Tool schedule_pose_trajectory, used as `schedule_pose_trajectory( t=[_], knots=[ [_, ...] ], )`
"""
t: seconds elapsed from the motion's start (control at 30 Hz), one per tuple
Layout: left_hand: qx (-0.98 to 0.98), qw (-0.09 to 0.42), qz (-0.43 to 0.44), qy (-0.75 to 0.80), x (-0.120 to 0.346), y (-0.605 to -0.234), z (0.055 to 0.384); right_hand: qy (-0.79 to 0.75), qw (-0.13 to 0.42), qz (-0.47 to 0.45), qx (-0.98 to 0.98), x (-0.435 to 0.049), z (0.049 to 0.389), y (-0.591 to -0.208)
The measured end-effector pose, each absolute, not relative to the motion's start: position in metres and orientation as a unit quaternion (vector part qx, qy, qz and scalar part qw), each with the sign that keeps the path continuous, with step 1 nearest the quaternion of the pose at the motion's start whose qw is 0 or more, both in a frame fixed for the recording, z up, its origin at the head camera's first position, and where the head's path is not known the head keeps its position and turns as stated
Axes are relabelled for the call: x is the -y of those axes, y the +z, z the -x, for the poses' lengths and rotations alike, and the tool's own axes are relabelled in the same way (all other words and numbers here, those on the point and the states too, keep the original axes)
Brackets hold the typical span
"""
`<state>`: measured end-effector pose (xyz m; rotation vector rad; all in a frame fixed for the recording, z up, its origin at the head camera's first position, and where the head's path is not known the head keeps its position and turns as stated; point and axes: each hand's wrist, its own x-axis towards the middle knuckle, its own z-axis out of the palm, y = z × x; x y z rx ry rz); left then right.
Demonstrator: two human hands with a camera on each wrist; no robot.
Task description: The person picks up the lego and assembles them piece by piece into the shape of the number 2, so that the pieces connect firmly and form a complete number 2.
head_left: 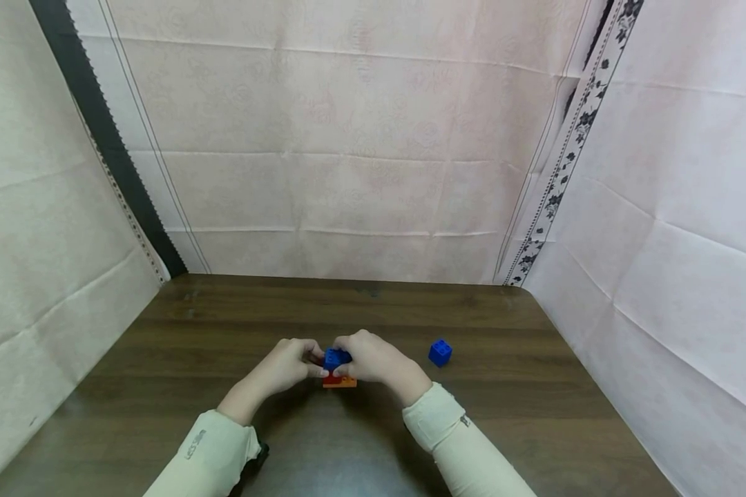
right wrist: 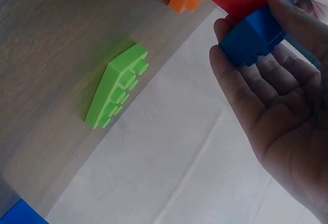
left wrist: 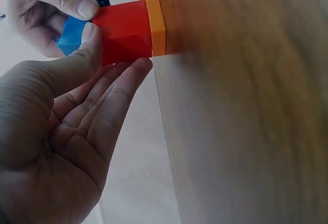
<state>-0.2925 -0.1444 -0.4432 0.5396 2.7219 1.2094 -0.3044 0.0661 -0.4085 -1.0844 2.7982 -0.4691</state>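
Observation:
In the head view, a blue toy brick sits on top of a red brick, which stands on a flat orange brick on the table. My left hand holds the red brick from the left, thumb near its upper edge by the blue brick and fingers along its side. From the right, my right hand pinches the blue brick between thumb and fingers. The blue brick's studs show in the right wrist view. The two hands' thumbs are close together, and the fingers hide parts of both bricks.
A green sloped brick with several studs lies on the table near the orange one. Farther right stands another blue brick. The brown wooden table is bordered by pale cloth walls at the back and both sides.

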Motion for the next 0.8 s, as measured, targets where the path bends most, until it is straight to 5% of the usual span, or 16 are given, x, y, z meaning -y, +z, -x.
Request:
schedule_pose_trajectory(
  t=[0.8],
  knots=[
    [-0.893, 0.048, -0.205, 0.397, 0.1502, -0.4467, 0.2957, -0.145, 0.052, 0.348, -0.925, -0.0623, 0.3013, -0.4054]
  ],
)
